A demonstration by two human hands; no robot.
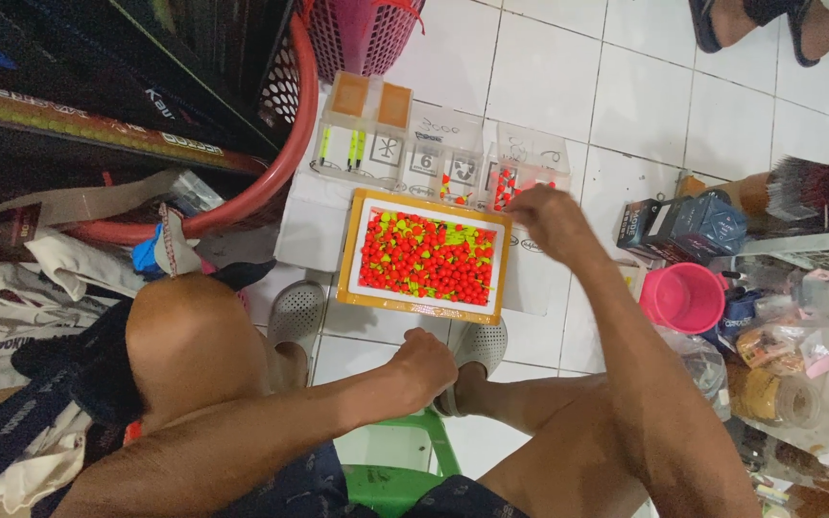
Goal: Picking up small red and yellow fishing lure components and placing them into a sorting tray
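Orange-rimmed tray (353,251): long axis runs left-right before me, full of red and green beads (424,259).
Right hand (549,216): my fingers curled together over the clear box (528,158); grip hidden.
Left hand (424,364): my fist closed near the tray edge.

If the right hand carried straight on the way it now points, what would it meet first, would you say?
The right hand points up-left over the clear compartment box. It would most likely meet the compartment with small red beads just beyond its fingertips, though its height above them is unclear.
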